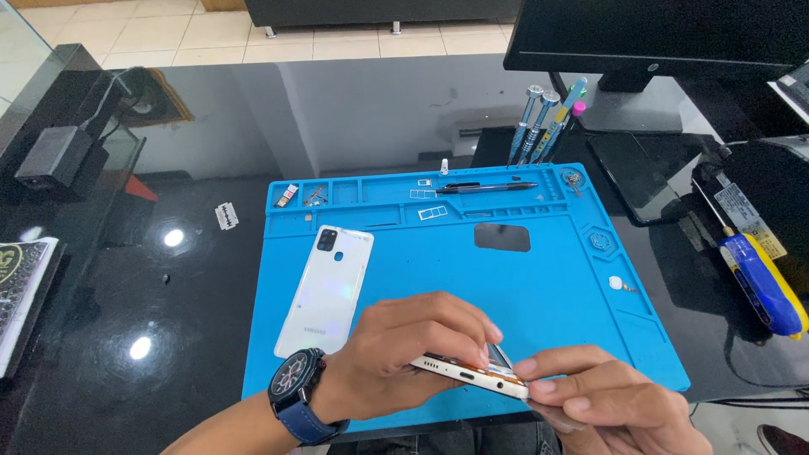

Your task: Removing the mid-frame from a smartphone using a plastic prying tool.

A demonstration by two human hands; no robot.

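You held the thin white-edged smartphone body (472,373), its back cover off, low over the near edge of the blue silicone repair mat (539,286). Your left hand (404,354) arched over it, fingers pressed down on its top and far edge; your right hand (607,400) pinched its right end between thumb and fingertips. It looked light and stiff but fragile: bare parts showed on top, so the frame edges seemed the safest hold, and the smooth rim could slip. Just beside your left hand lay the glossy white plastic back cover (327,291) on the mat. Well beyond, metal screwdrivers (539,122) stood behind the mat, and a blue-and-yellow-handled tool (763,282) lay on the black glass desk (168,337).
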